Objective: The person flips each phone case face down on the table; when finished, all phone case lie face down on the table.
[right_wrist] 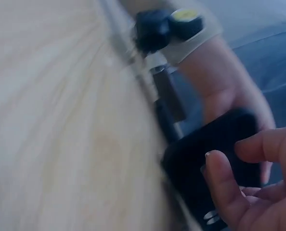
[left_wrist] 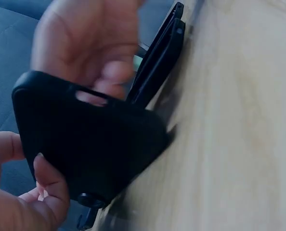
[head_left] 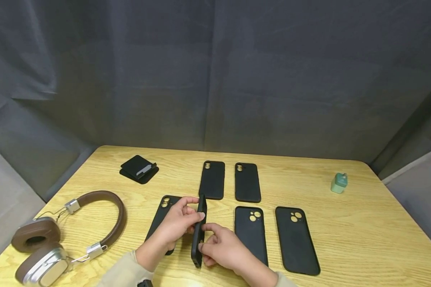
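Observation:
My left hand (head_left: 177,221) pinches a black phone case (head_left: 200,235), thumb on one side and fingers on the other. The case stands nearly edge-on above the table in the head view. On its right side my right hand (head_left: 222,245) holds it near the close end with curled fingers and thumb. In the left wrist view a small slot shows in the case's rim, with right-hand fingers behind it. Another black phone case (head_left: 158,219) lies partly hidden below my left hand. Right of my right hand lies a hollow-side-up phone case (head_left: 249,227).
Farther right is another phone case (head_left: 296,239). Two phone cases (head_left: 212,179) lie back down the middle, the second (head_left: 247,181) beside the first. Brown headphones (head_left: 120,217) rest at left, a black folded holder (head_left: 138,169) behind them. A small green box (head_left: 339,183) stands at right.

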### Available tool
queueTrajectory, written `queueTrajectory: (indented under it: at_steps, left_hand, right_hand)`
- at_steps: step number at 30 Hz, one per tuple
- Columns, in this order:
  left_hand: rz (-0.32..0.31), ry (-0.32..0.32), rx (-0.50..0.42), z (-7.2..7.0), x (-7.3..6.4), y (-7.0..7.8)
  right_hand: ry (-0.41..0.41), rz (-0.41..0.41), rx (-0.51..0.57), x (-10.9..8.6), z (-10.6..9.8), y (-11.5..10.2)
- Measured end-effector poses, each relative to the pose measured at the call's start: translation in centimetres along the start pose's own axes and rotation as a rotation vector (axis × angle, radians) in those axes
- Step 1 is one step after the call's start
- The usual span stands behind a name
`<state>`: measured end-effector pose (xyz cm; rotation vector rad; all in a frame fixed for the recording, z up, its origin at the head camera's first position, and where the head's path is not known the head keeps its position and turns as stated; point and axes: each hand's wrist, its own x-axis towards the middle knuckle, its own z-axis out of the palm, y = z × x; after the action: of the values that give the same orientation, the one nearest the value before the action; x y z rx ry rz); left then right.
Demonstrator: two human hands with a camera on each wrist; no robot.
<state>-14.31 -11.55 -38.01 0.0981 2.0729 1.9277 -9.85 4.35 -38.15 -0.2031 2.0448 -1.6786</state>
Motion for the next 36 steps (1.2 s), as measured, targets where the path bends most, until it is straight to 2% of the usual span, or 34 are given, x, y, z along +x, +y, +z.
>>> queueTrajectory:
  at_steps: [3, 5, 8, 12, 15, 22, 26, 29, 31, 33, 36]
  left_hand:
    - [0.007, 0.027, 0.005, 0.2, -0.1, -0.3]
    - [0.012, 0.045, 0.007, 0.4, -0.2, -0.5]
    - [0.026, 0.058, 0.004, 0.9, -0.4, -0.6]
    - [0.042, 0.068, 0.006, 1.4, -0.6, -0.7]
    - [0.05, 0.079, 0.007, 1.7, -0.7, -0.7]
    - [0.045, 0.103, 0.008, 1.8, -0.9, -0.9]
    - [0.022, 0.127, -0.018, 1.5, -1.3, -1.1]
    - [0.004, 0.095, -0.056, 1.1, -1.6, -1.3]
    - [-0.01, 0.05, -0.095, 0.9, -1.7, -1.4]
    - [-0.025, 0.007, -0.133, 0.7, -1.8, -1.5]
    - [-0.032, -0.019, -0.17, 0.4, -1.9, -1.7]
  right_hand:
    - [-0.053, 0.003, 0.137, -0.6, -0.1, -0.6]
    - [-0.079, 0.0, 0.189, -1.0, -0.1, -1.0]
    - [-0.061, -0.019, 0.139, -1.4, 0.0, -1.5]
    - [0.016, -0.037, 0.002, -1.6, 0.3, -1.7]
    - [0.057, -0.046, -0.046, -1.5, 0.5, -1.6]
    - [0.073, -0.061, -0.044, -1.5, 0.5, -1.4]
    - [0.068, -0.08, 0.017, -1.7, 0.2, -1.6]
    - [0.062, -0.103, 0.11, -2.0, -0.1, -1.9]
    - [0.057, -0.115, 0.168, -2.1, -0.3, -2.0]
    - [0.05, -0.12, 0.21, -2.3, -0.5, -2.0]
    - [0.037, -0.117, 0.244, -2.4, -0.7, -1.9]
